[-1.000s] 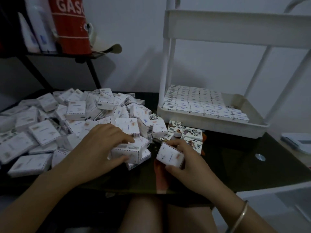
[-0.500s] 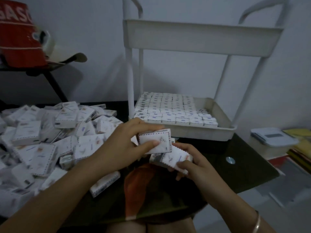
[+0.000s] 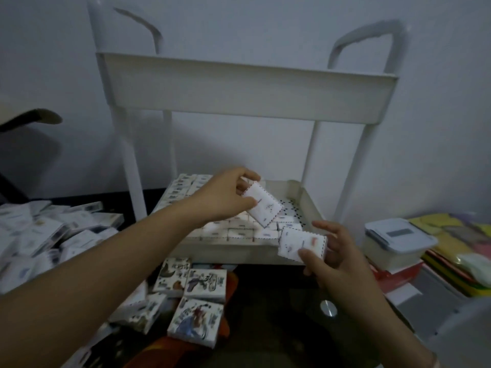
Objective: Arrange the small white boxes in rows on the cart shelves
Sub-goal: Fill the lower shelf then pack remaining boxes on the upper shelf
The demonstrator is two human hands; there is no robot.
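Observation:
A white cart stands on the dark table; its lower shelf (image 3: 309, 205) holds several small white boxes packed in rows (image 3: 239, 229), with bare perforated floor at the right. My left hand (image 3: 225, 195) pinches one small white box (image 3: 263, 205) tilted above those rows. My right hand (image 3: 334, 258) grips a second white box (image 3: 301, 243) at the shelf's front right edge. The upper shelf (image 3: 247, 94) shows only its wall; its inside is hidden.
A loose heap of white boxes (image 3: 45, 235) covers the table at left. Three boxes with printed pictures (image 3: 194, 301) lie in front of the cart. A lidded plastic container (image 3: 396, 240) and coloured sheets (image 3: 457, 251) sit at right.
Both hands rose from the table in front of the heap, each with a box, and reached to the cart's lower shelf. My view swung right and closer to the cart.

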